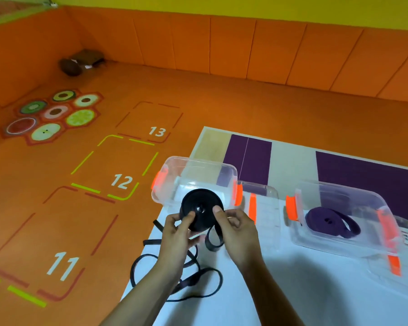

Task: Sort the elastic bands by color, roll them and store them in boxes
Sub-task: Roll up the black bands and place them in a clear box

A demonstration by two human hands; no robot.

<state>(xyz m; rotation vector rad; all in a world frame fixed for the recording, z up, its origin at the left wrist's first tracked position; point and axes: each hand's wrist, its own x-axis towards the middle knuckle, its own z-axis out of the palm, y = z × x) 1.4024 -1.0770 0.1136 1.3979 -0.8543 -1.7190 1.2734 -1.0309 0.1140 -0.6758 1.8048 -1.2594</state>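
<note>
Black band (pixel 201 209): its loose tail (pixel 174 278) lies in tangled loops at the near left edge of the table (pixel 316 290) and rises to a flat coil held upright in the air. The left hand (pixel 174 234) pinches the coil's left rim, and the right hand (pixel 236 231) pinches its right rim with the thumb on the face, so both hands are clamped on the roll.

To wind it well, I would press both thumbs firmly on the face so the layers cannot spring open. Feed the tail in flat, shaking out each loop before it reaches the coil, because a twist would probably make the roll bulge.

Just behind the coil stands an empty clear box (pixel 198 161) with orange clips, likely its home. A lid (pixel 262 208) lies beside it. Further right, a second box (pixel 316 241) holds a rolled purple band (pixel 327 223).

The tabletop is white with purple panels. Beyond it, the orange floor (pixel 198 102) shows the numbered squares 11, 12 and 13 and a cluster of fruit-slice hexagons (pixel 54 114). A padded orange wall (pixel 245 48) closes the room.
</note>
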